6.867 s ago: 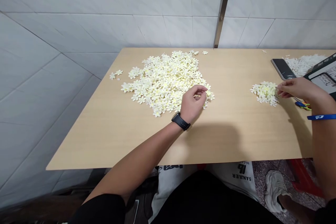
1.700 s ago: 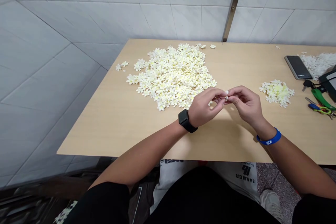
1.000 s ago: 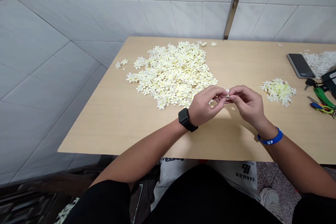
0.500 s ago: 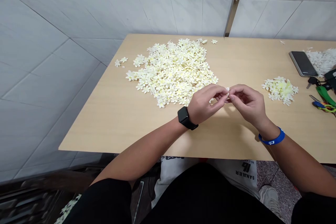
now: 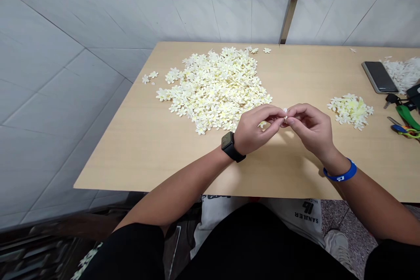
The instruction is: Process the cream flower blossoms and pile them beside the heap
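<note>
Between the fingertips of both hands is a small white artificial flower (image 5: 285,112), mostly hidden by the fingers. My left hand (image 5: 257,127), with a black watch at its wrist, pinches it from the left. From the other side my right hand (image 5: 310,129), wearing a blue wristband, pinches it too, and the fingertips of the two hands meet. A large heap of white and pale yellow artificial flowers (image 5: 219,87) spreads just beyond my left hand. To the right of my right hand lies a smaller flower pile (image 5: 351,111).
A phone (image 5: 380,77) lies at the right beside a pile of thin white pieces (image 5: 405,74). Keys (image 5: 391,99) and scissors (image 5: 405,129) are near the table's right side. A tiled wall (image 5: 197,13) borders the wooden table (image 5: 138,157) at the back.
Both hands stay almost in place, still pinching the flower. Its white tip shows slightly more between the fingertips, and the view has shifted a little.
</note>
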A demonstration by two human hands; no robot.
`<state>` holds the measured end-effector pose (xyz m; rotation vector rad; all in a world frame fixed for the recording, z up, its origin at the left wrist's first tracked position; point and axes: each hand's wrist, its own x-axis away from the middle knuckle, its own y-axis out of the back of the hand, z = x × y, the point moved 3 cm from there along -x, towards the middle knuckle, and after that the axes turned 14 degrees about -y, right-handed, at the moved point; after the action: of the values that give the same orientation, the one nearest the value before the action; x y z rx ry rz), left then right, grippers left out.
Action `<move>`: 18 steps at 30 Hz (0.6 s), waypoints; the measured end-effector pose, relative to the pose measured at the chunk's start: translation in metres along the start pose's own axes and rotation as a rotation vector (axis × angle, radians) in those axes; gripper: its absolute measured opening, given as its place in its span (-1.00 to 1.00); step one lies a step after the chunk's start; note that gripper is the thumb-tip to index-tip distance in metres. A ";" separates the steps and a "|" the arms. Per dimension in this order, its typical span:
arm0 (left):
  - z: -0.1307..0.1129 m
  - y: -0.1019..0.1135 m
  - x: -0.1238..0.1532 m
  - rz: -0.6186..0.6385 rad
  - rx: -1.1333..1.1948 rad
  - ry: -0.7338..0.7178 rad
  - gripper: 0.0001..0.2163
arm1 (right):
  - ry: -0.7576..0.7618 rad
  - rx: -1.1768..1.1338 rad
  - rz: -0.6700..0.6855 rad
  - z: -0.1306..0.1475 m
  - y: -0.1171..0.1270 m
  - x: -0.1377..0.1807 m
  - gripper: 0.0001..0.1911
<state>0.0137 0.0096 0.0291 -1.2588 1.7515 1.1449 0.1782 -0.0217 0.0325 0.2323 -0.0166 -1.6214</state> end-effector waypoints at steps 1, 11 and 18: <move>0.000 0.000 0.000 0.005 -0.003 -0.018 -0.92 | -0.010 -0.009 -0.003 0.000 0.000 0.000 -0.76; 0.004 -0.002 0.003 0.028 0.092 0.123 -0.96 | -0.051 0.019 0.009 -0.003 0.000 -0.002 -0.88; 0.005 -0.004 0.004 -0.003 0.103 0.270 -0.88 | -0.018 0.052 0.004 -0.005 -0.003 -0.001 -0.89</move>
<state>0.0171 0.0128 0.0228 -1.4040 1.9759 0.9027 0.1759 -0.0194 0.0276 0.2569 -0.0730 -1.6200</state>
